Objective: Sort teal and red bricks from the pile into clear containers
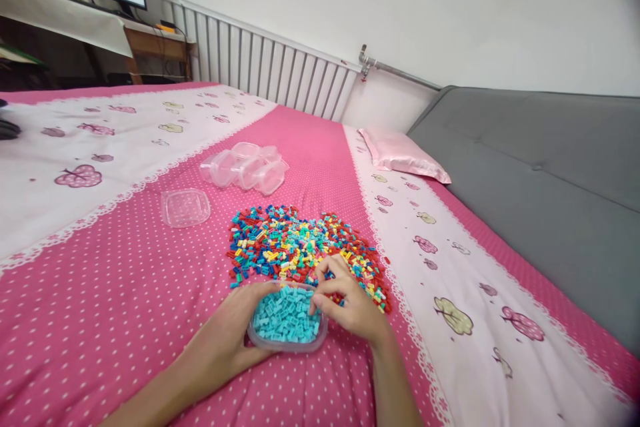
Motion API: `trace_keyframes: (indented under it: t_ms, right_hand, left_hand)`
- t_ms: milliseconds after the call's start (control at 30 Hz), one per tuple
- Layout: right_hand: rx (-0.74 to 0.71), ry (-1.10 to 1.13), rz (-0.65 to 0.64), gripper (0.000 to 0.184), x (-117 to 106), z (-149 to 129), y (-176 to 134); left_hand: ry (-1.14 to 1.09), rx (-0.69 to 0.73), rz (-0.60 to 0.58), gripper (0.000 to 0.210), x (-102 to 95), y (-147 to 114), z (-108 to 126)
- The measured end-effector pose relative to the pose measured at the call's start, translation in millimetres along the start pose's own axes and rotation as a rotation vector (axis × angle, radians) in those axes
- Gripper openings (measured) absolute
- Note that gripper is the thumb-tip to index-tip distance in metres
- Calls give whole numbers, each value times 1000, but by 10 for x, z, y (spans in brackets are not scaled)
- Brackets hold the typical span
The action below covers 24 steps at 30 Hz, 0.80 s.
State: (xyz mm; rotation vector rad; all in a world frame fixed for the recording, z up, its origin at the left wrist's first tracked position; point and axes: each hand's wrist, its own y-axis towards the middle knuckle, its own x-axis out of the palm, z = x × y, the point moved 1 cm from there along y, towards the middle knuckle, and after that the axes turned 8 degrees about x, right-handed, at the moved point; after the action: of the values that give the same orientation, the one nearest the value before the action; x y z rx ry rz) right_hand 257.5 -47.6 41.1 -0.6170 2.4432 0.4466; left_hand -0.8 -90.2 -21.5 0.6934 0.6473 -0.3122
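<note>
A small clear plastic container [295, 347] sits low in front of me, filled with light-blue toy bricks [284, 317]. My left hand [231, 327] grips it from the left, with the thumb along the far rim and fingers round the near side. Over its right rim, my right hand [350, 303] has its fingers curled and the thumb and index finger close together. Whatever they pinch, if anything, is too small to make out. Just beyond the container lies a loose pile of mixed toy bricks [295, 240] in red, blue, yellow, teal and other colours.
Left of the pile lies a clear plastic lid [185, 207]. Several clear containers [245, 168] stand grouped behind it. Everything rests on a pink dotted bedspread [125, 287]. A pink pillow [404, 155] lies by the grey headboard [540, 180]; a white radiator [260, 57] lines the wall.
</note>
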Motion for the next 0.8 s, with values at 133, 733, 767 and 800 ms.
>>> trace_keyframes:
  t_ms: [133, 733, 767, 800]
  right_hand:
    - [29, -24, -75, 46, -35, 6, -28]
    - [66, -102, -142, 24, -73, 9, -82]
    - [64, -93, -118, 24, -73, 8, -80]
    - [68, -85, -93, 24, -73, 8, -77]
  left_hand:
    - [-25, -31, -28, 68, -8, 13, 28]
    - [-21, -53, -13, 72, -9, 30, 55]
    - [-24, -56, -17, 73, -6, 30, 52]
    - [-23, -55, -18, 74, -4, 28, 48]
